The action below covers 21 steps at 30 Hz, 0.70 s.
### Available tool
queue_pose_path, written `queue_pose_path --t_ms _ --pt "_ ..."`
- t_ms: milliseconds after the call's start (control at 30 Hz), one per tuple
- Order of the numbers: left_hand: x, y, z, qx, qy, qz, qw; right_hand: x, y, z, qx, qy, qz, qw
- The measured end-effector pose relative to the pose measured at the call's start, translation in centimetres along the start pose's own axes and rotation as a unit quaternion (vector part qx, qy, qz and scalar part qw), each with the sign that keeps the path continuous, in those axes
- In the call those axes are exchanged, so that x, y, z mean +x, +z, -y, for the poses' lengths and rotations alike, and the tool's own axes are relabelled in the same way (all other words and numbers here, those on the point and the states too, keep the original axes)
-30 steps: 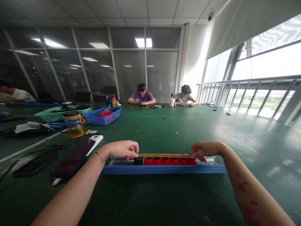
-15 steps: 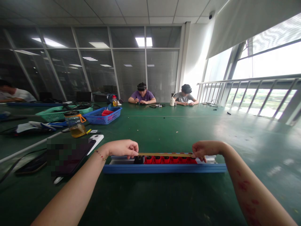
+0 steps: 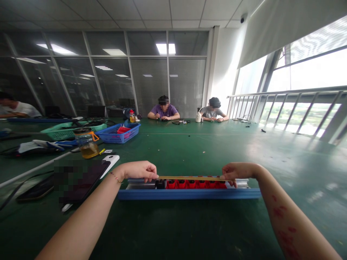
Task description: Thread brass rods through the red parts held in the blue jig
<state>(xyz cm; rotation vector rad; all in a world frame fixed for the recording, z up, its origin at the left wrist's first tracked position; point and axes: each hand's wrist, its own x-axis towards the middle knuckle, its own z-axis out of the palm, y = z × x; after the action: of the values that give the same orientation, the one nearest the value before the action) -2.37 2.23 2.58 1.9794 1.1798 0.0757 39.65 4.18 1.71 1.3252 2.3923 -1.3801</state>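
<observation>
Above a long blue-edged tray (image 3: 189, 194), two bare hands face each other, fingers drawn into narrow pinches; the left hand (image 3: 143, 170) grips the left end of some thin tan strips (image 3: 189, 178), and the right hand (image 3: 231, 171) grips them near the right end, where a short length seems to pass beyond the fingertips; neither hand is nearer, since both touch.

The strips lie straight between the hands, their long axis running left to right across the wearer's view, level and parallel to the tray; their ends look alike, so no leading end can be told; whether they rest on the tray's contents or hang just over them is unclear.

Beneath them, a row of red blocks (image 3: 191, 183) sits in the tray, reaching toward the right hand; one black block (image 3: 161, 183) ends the row beside the left hand.

Farther out spreads the green bench (image 3: 189, 227); to the left stand a jar (image 3: 89, 147) and a blue basket (image 3: 119, 136); two people sit beyond.
</observation>
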Motion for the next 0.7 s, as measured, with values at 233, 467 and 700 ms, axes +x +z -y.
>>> queue_pose_path --t_ms 233,467,700 --pt "-0.3 -0.3 0.0 0.051 0.015 -0.043 0.998 0.0 0.0 -0.2 -0.008 0.0 -0.018 1.0" --pt "-0.6 -0.7 -1.0 0.094 0.037 -0.093 0.99 0.0 0.0 -0.2 -0.013 -0.006 -0.028 1.0" --pt "-1.1 -0.6 -2.4 -0.003 0.069 -0.208 0.976 0.1 -0.1 -0.4 -0.021 0.002 -0.024 0.999"
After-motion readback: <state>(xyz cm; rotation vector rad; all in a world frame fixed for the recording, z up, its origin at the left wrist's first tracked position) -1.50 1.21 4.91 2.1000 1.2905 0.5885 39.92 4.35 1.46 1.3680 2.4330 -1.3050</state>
